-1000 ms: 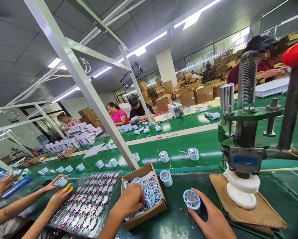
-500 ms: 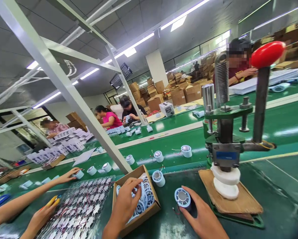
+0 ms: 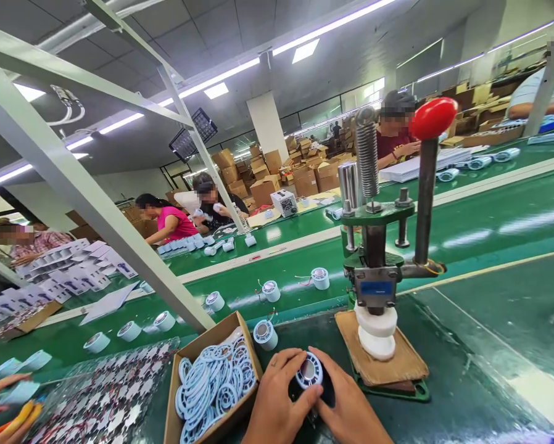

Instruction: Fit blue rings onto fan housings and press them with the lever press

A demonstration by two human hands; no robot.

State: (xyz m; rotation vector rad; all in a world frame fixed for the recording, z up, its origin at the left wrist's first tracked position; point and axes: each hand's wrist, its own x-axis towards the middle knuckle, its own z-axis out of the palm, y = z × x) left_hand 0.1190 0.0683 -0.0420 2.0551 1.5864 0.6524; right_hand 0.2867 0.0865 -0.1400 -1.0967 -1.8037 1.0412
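Between my two hands is a light-blue cylindrical housing (image 3: 309, 370) with a silver disc and a slotted ring on its face. My left hand (image 3: 277, 391) closes on its left side, the thumb resting at the lower rim. From the right, my right hand (image 3: 346, 401) wraps round the same housing. To the left stands an open cardboard box (image 3: 255, 351) filled with light-blue slotted rings (image 3: 216, 376). A similar housing (image 3: 265, 335) with thin wires sits upright just past the box's right corner.
A green hand press (image 3: 374, 271) with a red-knobbed lever (image 3: 434, 118) and white pads stands right of my hands on cardboard. More housings (image 3: 320, 278) line the green conveyor (image 3: 397, 246). A tray of metal parts (image 3: 115, 388) and a co-worker's hands (image 3: 13, 413) are at left.
My left hand has moved right, from over the box of rings to the housing in my right hand. The view has swung right. The co-worker's upper hand now holds a light-blue part.
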